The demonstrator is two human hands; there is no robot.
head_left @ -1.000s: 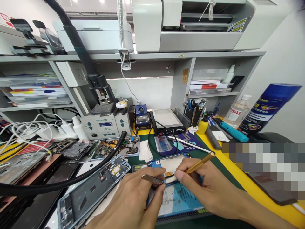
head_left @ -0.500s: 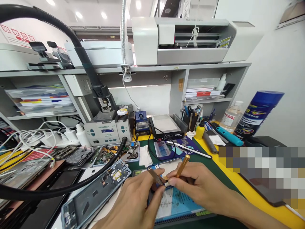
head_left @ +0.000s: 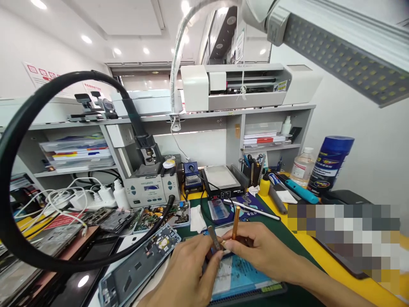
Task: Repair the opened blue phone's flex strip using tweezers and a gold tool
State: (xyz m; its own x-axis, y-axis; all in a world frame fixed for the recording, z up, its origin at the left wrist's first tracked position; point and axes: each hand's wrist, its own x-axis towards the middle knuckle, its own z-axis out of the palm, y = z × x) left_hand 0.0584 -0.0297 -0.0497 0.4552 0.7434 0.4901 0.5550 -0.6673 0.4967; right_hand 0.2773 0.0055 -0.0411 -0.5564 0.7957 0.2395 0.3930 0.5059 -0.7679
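Observation:
My left hand [head_left: 188, 266] is closed around grey metal tweezers [head_left: 213, 236], whose back end points up and away. In my right hand [head_left: 255, 247] a slim gold-coloured handle [head_left: 236, 221] stands nearly upright, pinched between thumb and fingers; its tip is hidden. Both hands meet over a small phone part, mostly covered by the fingers. Beneath lies a light-blue mat [head_left: 238, 273] with dark smudges. A phone frame [head_left: 137, 264] with its inside showing lies to the left of my left hand.
A black hose [head_left: 9, 192] loops over the left side. Behind are a hot air station [head_left: 148, 187], a heating plate [head_left: 220, 177] and a tray of circuit boards [head_left: 179, 213]. A spray can [head_left: 330, 166] and a bottle [head_left: 302, 166] stand right. An LED lamp [head_left: 345, 55] hangs overhead.
The camera has tilted upward, so the lamp at the upper right and more ceiling show. Both hands keep their grips close together, with the gold handle slightly more upright.

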